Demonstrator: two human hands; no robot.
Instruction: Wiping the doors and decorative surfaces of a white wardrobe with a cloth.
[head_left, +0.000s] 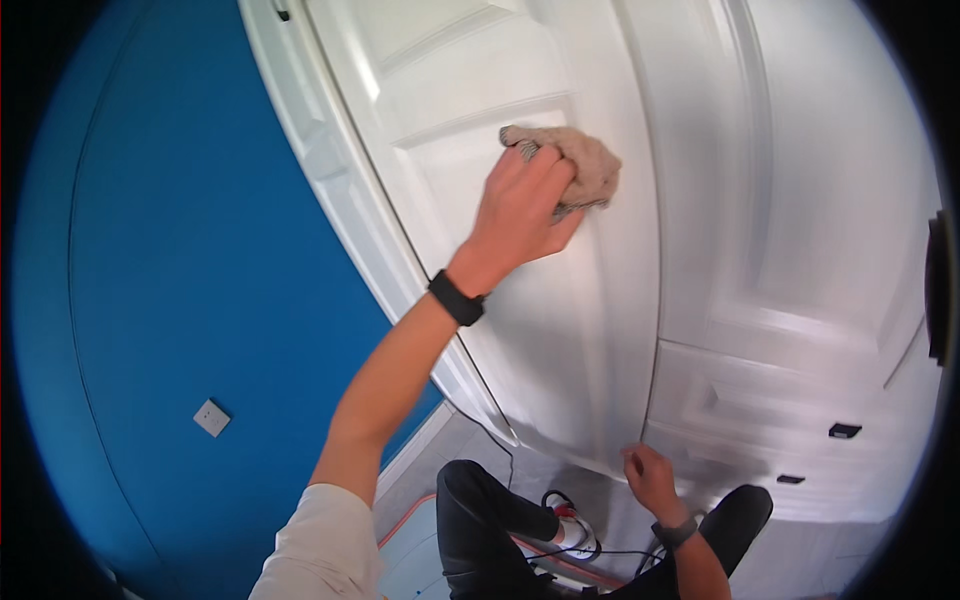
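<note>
My left hand (529, 206) grips a bunched beige cloth (592, 169) with striped edges and presses it against the white panelled cabinet door (570, 315), near the door's raised moulding. A black band circles that wrist. Lower down, my right hand (649, 474) is by the bottom edge of the door, its fingers curled; whether they touch or grip the edge I cannot tell. It also has a black band at the wrist.
White drawers with black handles (845, 430) are at the lower right. On the left, a blue wall (225, 262) bears a white socket (211, 417). A dark cable (511, 457) runs over the grey floor by my knees, near a shoe (579, 536).
</note>
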